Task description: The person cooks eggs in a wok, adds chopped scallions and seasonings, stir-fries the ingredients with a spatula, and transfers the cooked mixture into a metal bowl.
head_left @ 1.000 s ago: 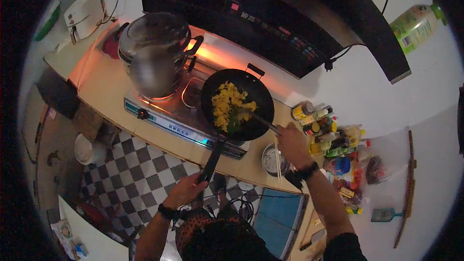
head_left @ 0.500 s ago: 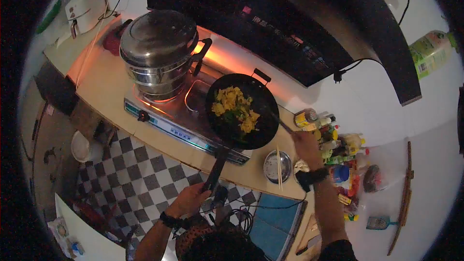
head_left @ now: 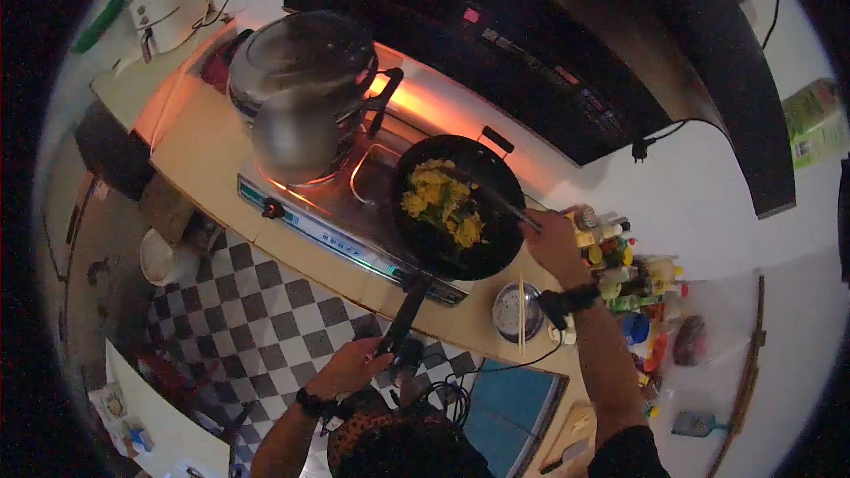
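- The wok sits over the right side of the stove, with the yellow food and some green bits inside it.
- Done, by my judgement: the yellow food is in separate pieces that look set rather than runny, with the greens mixed among them, so the frying seems well along.
- Left, as far as things show: the stirring looks unfinished, since the tool reaches into the wok by the food (its tip is too blurred to make out).
- The left hand has its fingers closed round the wok's handle, at the near end.
- The right hand has its fingers wrapped about the tool, whose shaft slants down over the wok's rim.
- Just beside the wok, on the counter, stands a bowl with chopsticks lying across it; I cannot tell what the bowl holds. The visible yellow food lies in the wok, so none looks to have been dished out.
- A lidded pot shares the stove, a blur hiding part of its side. Whether a flame burns under the wok I cannot tell.
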